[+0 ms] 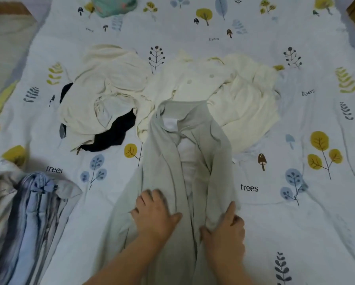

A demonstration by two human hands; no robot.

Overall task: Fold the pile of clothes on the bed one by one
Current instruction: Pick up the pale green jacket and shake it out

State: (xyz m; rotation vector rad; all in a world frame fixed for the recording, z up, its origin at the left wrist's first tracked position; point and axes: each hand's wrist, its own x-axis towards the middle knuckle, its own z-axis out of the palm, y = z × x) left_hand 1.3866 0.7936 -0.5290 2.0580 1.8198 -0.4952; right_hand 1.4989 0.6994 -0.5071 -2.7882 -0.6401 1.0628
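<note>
A pale grey-green shirt (168, 153) with a collar lies lengthwise on the bed in front of me, collar pointing away. My left hand (154, 210) rests flat on its lower left panel, fingers spread. My right hand (226, 227) pinches a fold of the shirt's right edge between thumb and fingers. Behind the shirt lies the pile: a cream garment with buttons (230, 93) on the right, another cream garment (108, 83) on the left, and a black piece (112, 132) showing beneath that one.
A blue, white and grey striped garment (32, 219) lies at the lower left. A teal patterned cloth (114, 5) sits at the far edge. The bedsheet (295, 223), printed with trees and leaves, stretches to the right. Brown edges show at both far corners.
</note>
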